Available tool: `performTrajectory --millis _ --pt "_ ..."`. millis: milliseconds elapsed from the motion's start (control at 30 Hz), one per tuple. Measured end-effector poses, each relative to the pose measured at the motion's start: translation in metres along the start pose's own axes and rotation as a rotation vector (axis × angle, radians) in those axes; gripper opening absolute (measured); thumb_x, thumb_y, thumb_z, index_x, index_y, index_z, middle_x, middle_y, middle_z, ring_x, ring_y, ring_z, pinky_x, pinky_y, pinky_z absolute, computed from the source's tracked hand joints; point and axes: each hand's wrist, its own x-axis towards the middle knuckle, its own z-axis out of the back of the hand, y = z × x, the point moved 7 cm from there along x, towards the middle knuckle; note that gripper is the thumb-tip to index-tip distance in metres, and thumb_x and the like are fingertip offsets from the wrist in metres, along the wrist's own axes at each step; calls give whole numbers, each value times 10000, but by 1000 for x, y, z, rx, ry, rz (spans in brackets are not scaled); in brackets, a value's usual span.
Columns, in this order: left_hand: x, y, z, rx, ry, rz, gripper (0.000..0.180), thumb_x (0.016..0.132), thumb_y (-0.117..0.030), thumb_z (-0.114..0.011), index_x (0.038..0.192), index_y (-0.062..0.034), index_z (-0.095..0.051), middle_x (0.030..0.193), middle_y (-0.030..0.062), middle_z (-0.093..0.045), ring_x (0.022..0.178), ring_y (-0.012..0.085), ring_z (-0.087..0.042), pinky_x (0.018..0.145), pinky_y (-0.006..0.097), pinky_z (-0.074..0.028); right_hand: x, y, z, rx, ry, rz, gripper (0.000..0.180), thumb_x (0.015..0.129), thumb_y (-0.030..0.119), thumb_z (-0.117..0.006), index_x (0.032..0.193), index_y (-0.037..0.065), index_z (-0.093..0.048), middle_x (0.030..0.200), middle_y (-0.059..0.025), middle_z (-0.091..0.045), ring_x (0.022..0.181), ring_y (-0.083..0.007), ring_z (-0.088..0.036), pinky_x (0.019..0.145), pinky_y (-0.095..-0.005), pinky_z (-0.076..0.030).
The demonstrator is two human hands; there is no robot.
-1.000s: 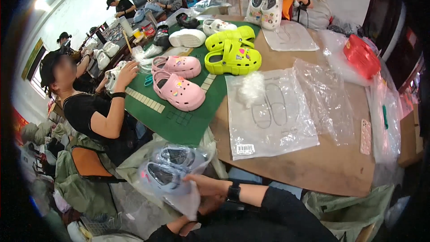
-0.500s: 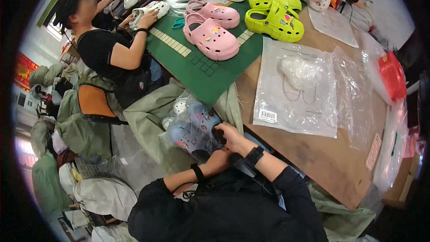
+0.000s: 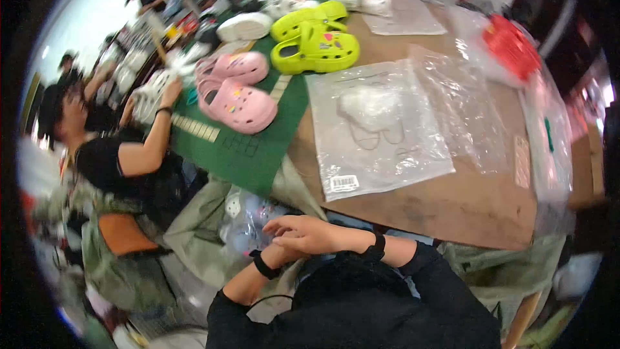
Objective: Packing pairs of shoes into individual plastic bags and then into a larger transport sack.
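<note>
My right hand reaches leftward with its fingers stretched out and nothing visible in it. Just below and partly behind it is my left hand, its fingers mostly hidden. Beyond both hands, a pair of light-blue clogs in a clear plastic bag lies low at an open green woven sack. My right hand covers part of the bag, so I cannot tell whether either hand touches it. A white clog shows at the sack beside the bag.
On the table, pink clogs sit on a green mat, with lime clogs behind. A printed plastic bag lies flat to their right. A red bundle rests at the far right. A co-worker handles a white clog at left.
My view has turned right, so the table's contents sit further left. The bagged blue clogs are lower behind my hands. My right hand has come off the bag and its fingers have straightened.
</note>
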Motion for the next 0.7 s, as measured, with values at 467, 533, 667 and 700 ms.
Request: performTrajectory --millis 467,533,667,700 --pt "252 0 67 529 -265 16 793 755 -292 -690 1406 -143 -261 1220 262 -497 1131 367 -497 988 489 -320 -87 79 66 250 -303 215 296 937 172 -506 1177 0 -489 1083 -80 -579 1013 -123 -529 887 -268 -418" --pt "262 44 24 379 227 256 686 772 -301 -641 1363 -136 -333 1088 271 -567 1003 397 -566 899 438 -429 -91 76 69 256 -332 212 295 938 172 -505 1178 2 -490 1098 -81 -577 1020 -120 -529 885 -267 -422" --pt "255 27 2 310 62 73 350 827 -214 -549 1147 -77 -517 734 212 -622 726 362 -624 622 430 -486 -115 53 93 377 -455 204 289 933 163 -512 1181 15 -501 1045 -64 -598 994 -114 -545 875 -265 -429" --pt "247 27 9 168 -7 33 293 860 -210 -513 1108 -53 -522 682 184 -610 685 315 -623 598 395 -475 -124 50 105 331 -570 233 283 932 153 -511 1180 17 -504 1039 -58 -598 985 -117 -550 872 -260 -428"
